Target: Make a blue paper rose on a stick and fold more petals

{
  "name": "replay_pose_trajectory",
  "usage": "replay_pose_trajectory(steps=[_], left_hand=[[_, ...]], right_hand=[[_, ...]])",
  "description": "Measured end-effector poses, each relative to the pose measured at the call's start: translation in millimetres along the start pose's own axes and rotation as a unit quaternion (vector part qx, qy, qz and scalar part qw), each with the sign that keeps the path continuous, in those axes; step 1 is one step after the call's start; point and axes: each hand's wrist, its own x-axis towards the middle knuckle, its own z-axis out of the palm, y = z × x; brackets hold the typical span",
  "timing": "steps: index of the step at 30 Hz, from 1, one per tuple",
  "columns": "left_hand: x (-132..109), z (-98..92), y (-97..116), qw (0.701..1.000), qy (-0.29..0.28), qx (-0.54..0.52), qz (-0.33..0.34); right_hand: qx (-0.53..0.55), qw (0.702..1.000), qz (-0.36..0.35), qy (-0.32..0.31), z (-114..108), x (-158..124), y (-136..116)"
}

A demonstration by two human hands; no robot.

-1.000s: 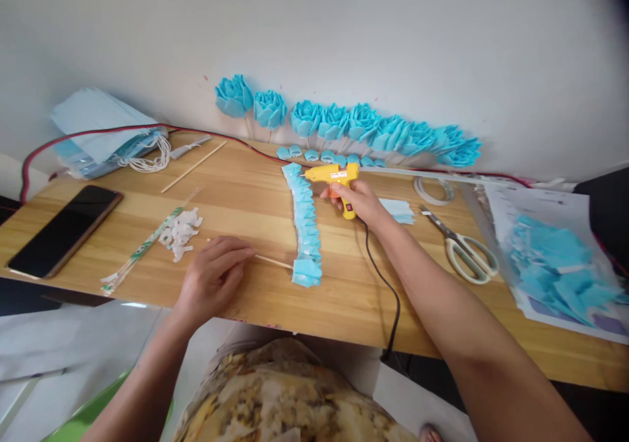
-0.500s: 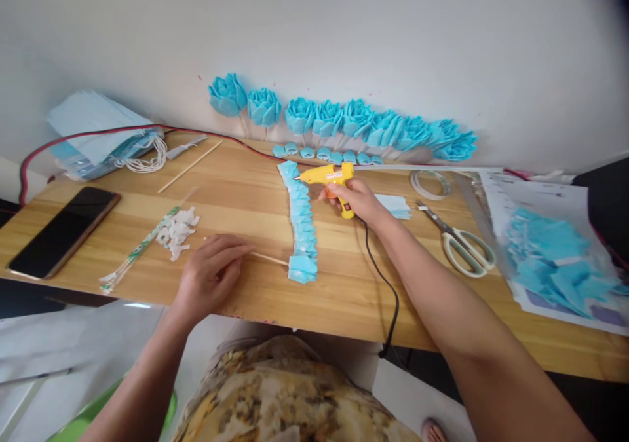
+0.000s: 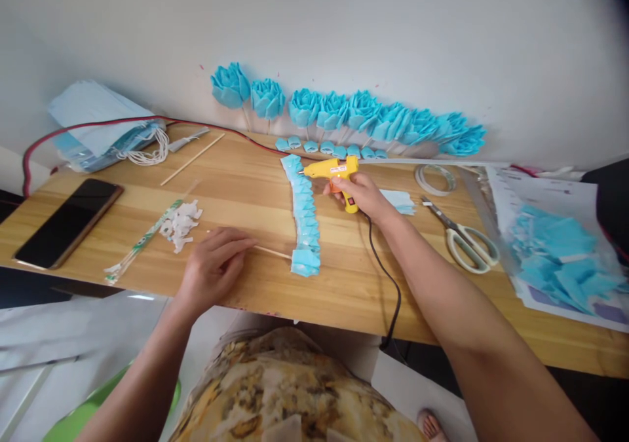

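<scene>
My right hand (image 3: 361,194) is wrapped round a yellow hot glue gun (image 3: 339,170). Its nozzle is at the far end of a strip of overlapping light blue petals (image 3: 303,209), which runs down the table toward me. My left hand (image 3: 219,262) pinches one end of a thin wooden stick (image 3: 272,252) just above the tabletop. The stick's other end meets the folded blue piece at the strip's near end. Whether that piece is wrapped round the stick I cannot tell.
Finished blue flowers (image 3: 363,111) on sticks lean against the wall, with small blue rolls before them. Scissors (image 3: 466,242), a tape roll (image 3: 435,180) and a bag of blue pieces (image 3: 555,245) lie right. A phone (image 3: 69,222), white scraps (image 3: 181,222) and a face-mask pack (image 3: 98,124) are left.
The whole view has shifted slightly. The glue gun's nozzle stays by the strip's far end, and my left hand still holds the stick in about the same place.
</scene>
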Motion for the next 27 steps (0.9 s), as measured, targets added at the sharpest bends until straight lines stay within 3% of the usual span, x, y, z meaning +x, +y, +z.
replay_pose_trajectory(steps=[27], left_hand=[[-1.5, 0.9, -1.2, 1.0, -0.011, -0.013, -0.006]], right_hand=[[-0.031, 0.999, -0.019, -0.014, -3.8, 3.1, 7.0]])
